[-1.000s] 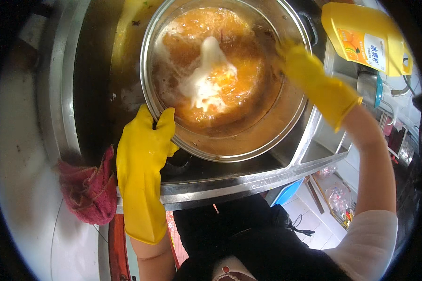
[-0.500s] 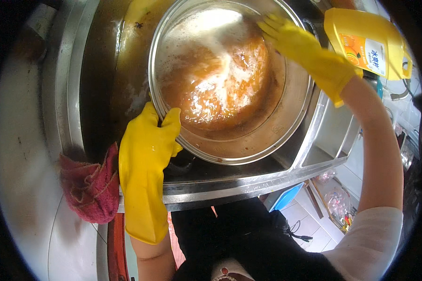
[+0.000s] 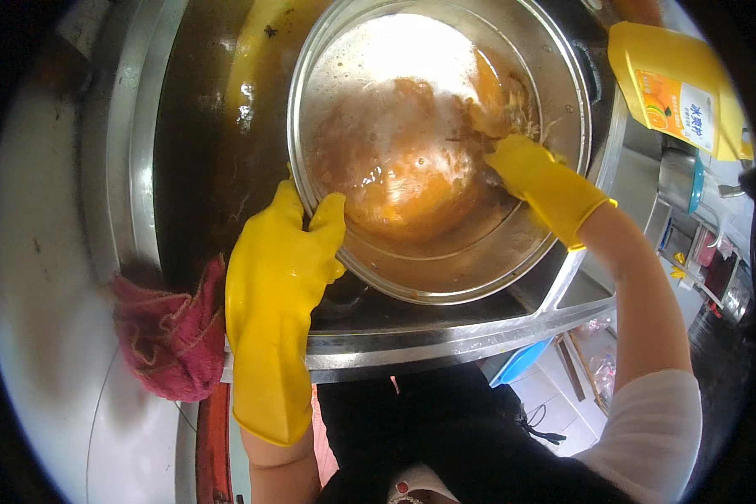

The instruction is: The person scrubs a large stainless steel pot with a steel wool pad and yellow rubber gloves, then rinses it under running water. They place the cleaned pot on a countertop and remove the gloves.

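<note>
A large round steel pot holds brownish, foamy water that swirls and splashes. My left hand, in a long yellow rubber glove, is closed on the pot's rim at its near left, thumb on the inner side. In a matching glove, my right hand reaches over the right rim into the pot. Its fingers are hidden by the churning water and motion blur, so whether they hold anything does not show.
The pot sits in a dark-bottomed steel sink. A dark red cloth hangs over its front left edge. To the far right stands a yellow jug with an orange-printed label, near a steel pot with a teal rim.
My right hand has moved down and inward from the far right rim into the water, which now churns around it. My left hand keeps its grip on the rim.
</note>
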The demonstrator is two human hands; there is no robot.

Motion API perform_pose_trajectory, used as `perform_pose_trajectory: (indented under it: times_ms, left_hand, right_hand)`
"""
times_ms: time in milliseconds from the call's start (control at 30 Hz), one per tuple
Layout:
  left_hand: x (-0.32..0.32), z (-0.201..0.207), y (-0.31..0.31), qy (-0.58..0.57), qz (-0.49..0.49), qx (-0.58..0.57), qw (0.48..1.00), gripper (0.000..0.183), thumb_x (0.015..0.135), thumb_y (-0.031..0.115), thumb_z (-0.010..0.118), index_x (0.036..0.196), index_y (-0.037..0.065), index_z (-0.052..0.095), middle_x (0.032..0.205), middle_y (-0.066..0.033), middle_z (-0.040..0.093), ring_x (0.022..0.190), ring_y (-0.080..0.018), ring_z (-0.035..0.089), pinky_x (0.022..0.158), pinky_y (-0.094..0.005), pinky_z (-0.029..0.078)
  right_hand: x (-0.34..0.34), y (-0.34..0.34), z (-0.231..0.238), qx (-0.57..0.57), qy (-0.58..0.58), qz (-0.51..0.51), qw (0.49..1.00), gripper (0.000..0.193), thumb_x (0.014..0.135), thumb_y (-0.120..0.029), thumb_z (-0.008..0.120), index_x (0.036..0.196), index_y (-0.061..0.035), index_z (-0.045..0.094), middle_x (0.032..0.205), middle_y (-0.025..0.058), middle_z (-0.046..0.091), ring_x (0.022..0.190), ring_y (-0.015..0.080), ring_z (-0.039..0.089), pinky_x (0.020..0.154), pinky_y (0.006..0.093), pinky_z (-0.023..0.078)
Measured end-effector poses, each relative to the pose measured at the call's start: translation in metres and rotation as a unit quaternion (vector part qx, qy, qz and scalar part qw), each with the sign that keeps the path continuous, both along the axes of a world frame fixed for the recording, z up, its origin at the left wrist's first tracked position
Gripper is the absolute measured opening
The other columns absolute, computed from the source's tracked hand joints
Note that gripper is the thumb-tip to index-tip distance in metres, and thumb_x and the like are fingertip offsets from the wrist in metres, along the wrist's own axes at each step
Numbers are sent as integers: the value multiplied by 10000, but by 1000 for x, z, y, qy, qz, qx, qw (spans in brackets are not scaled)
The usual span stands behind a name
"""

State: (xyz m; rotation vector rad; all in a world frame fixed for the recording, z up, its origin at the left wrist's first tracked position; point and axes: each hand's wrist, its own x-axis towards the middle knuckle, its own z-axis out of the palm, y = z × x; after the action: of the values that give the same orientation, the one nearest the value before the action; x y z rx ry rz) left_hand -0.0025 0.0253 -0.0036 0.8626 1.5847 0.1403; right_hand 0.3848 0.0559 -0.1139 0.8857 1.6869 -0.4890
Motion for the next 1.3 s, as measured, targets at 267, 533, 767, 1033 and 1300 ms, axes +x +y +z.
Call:
perform_pose_trajectory:
  times_ms: [267,533,767,1033,1300]
  left_hand:
    - [-1,-1,6,32,-38,-18,999,426,998,378,652,1198,3,681,831,-203,762,692,-308,771,667,-390,590]
    - [1,-4,5,68,-71,-21,995,418,983,379,666,1213,31,696,829,-195,767,708,-322,776,690,-392,595]
    - [9,-2,3,76,-59,-20,995,437,985,405,667,1224,41,695,845,-188,777,726,-312,784,715,-390,594]
    - [7,-3,2,52,-33,-21,998,463,995,406,651,1270,33,663,870,-189,779,715,-306,781,718,-397,596]
    - [1,5,10,62,-59,-3,996,471,996,362,635,1370,80,592,797,-180,756,622,-297,749,629,-406,577]
  right_hand:
    - [-160,-56,-12,-65,250,-218,941,367,918,-211,672,1261,-82,703,1268,222,680,1144,382,695,898,495,590]
    - [-232,73,-26,236,289,-86,924,240,979,-199,612,1109,-126,800,1106,139,777,1043,311,753,833,453,612]
    - [-112,138,-78,441,337,-41,831,257,988,-126,550,1182,-88,714,1059,179,729,1031,352,721,868,478,586]
    - [26,31,-119,500,-57,47,863,286,975,-209,563,1171,-38,682,870,88,659,693,254,640,627,386,542]
    - [-118,-45,-23,48,216,-389,894,314,1009,-264,564,1216,-68,693,1067,116,708,941,250,666,837,374,531]
